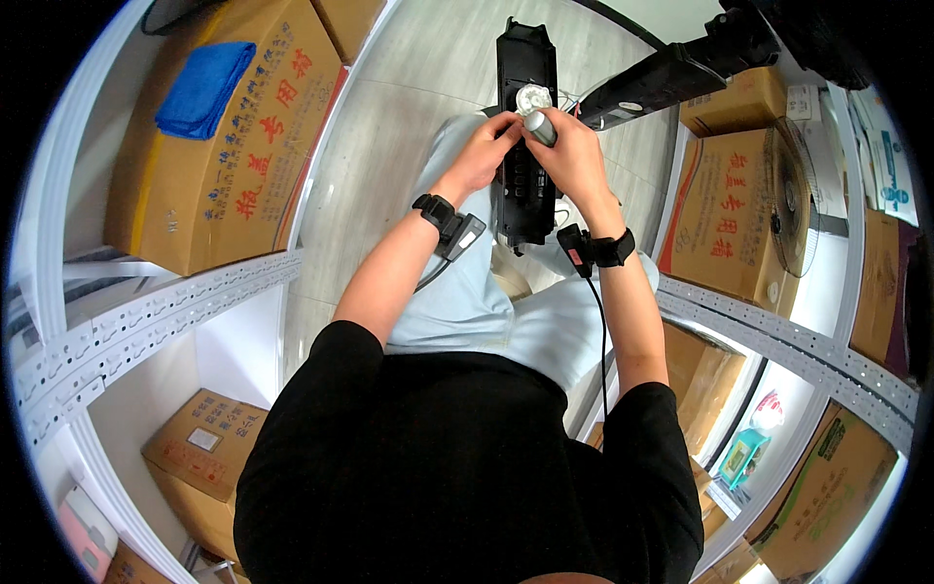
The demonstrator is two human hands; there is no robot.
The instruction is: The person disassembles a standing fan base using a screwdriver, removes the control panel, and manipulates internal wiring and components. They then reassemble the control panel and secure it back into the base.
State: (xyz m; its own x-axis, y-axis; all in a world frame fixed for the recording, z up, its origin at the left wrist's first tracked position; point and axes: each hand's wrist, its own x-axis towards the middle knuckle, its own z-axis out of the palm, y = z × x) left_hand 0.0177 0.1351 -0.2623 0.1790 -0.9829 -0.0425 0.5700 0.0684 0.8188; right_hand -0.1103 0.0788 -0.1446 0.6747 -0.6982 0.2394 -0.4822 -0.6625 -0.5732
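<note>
Gripping grey, perhaps plastic cylinder [542, 130].

You are working over a long, narrow black casing [526, 200], which is lying lengthwise in front of you, one end pointing away and the other reaching back between your thighs. It is looking like dull plastic, and its near half is showing rows of ribs and slots; both ends are carrying small jutting edges. Partway along, a round, silvery-white part [532, 97] is sitting on the casing, its surface looking uneven. Just on your side of that part, you are gripping a stubby grey handle [541, 129], which is leaning, its rounded, paler end facing up toward you. Your fingers are hiding its other end, so whatever it is touching is staying out of sight.
</note>
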